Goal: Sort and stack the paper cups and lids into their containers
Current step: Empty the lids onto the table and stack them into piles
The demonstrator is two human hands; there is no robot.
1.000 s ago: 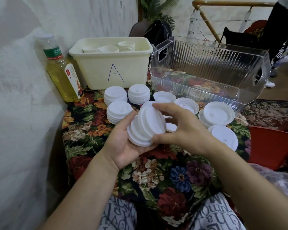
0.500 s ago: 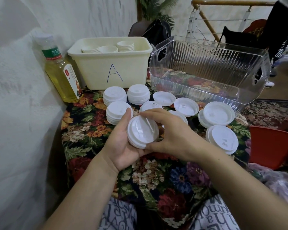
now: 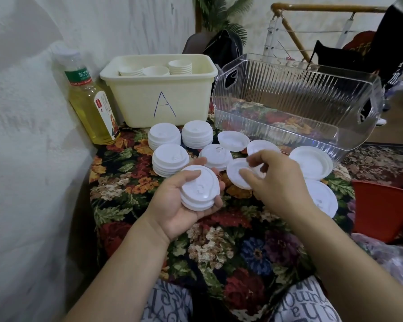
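While the two containers are sitting at the back of the flowered table (image 3: 130,182), the clear ribbed bin (image 3: 296,108) is showing nothing inside it and the cream tub marked A (image 3: 163,98) is holding nested paper cups (image 3: 179,67), so the bin is probably waiting for the lids. Three neat piles of lids (image 3: 170,162) are standing just in front of the tub, and loose lids (image 3: 311,162) are lying scattered before the bin, some dome up, some rim up. A bottle of yellow drink (image 3: 91,101) is leaning by the wall, clear of the work.

These lids are looking thin, light and springy: they are likely nesting readily but sliding off one another when tilted, and a hard squeeze is likely buckling a rim. Taking one by its edge between thumb and fingertip is looking safest.

The left hand (image 3: 184,205) is lying palm up, its fingers curling round a short held stack (image 3: 199,187), the thumb pressing on the top lid to keep it level. The right hand (image 3: 272,180) is reaching forward with its back to the camera, thumb and forefinger pinching the rim of a single upturned lid (image 3: 236,175) just beside that stack, likely the next one to be added
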